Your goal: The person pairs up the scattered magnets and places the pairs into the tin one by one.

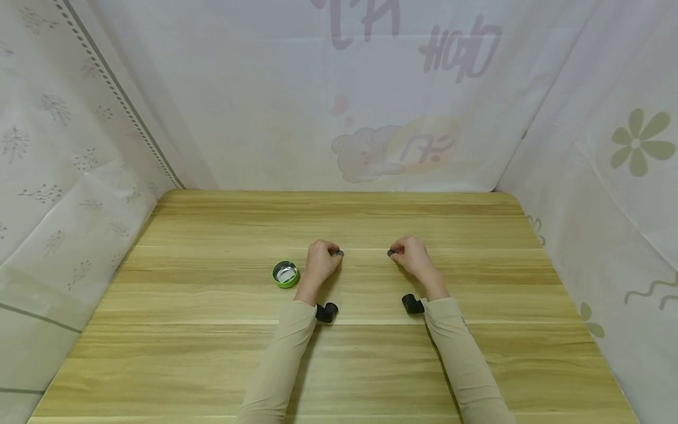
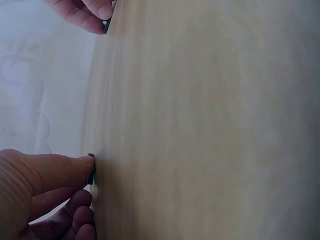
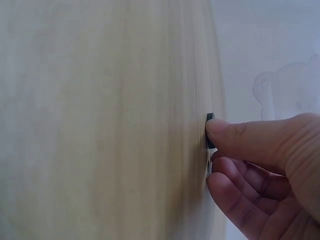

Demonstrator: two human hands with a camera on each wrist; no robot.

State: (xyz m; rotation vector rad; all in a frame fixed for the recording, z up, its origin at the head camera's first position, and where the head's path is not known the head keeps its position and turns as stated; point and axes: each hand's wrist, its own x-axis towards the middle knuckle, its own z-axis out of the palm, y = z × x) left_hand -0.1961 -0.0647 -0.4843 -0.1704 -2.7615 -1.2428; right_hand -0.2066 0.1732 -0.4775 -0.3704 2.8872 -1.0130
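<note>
My left hand [image 1: 322, 259] pinches a small dark flat disc [image 1: 340, 254] between thumb and finger, low over the wooden table. In the left wrist view that disc [image 2: 91, 170] stands nearly edge-on under the thumb. To the right, my right hand [image 1: 414, 257] pinches a similar dark disc [image 1: 391, 252], and a gap of bare wood separates the two. The right wrist view shows this disc [image 3: 210, 131] at the thumb tip, with the other fingers loosely curled below. Whether the discs touch the table I cannot tell.
Left of my left hand stands a round green tin [image 1: 286, 285], uncovered, with something whitish and shiny inside. Black wrist-camera mounts sit at the left wrist [image 1: 327, 312] and right wrist [image 1: 412, 304]. Printed cloth [image 1: 265, 118] hangs behind the table [image 1: 365, 365] and along both sides.
</note>
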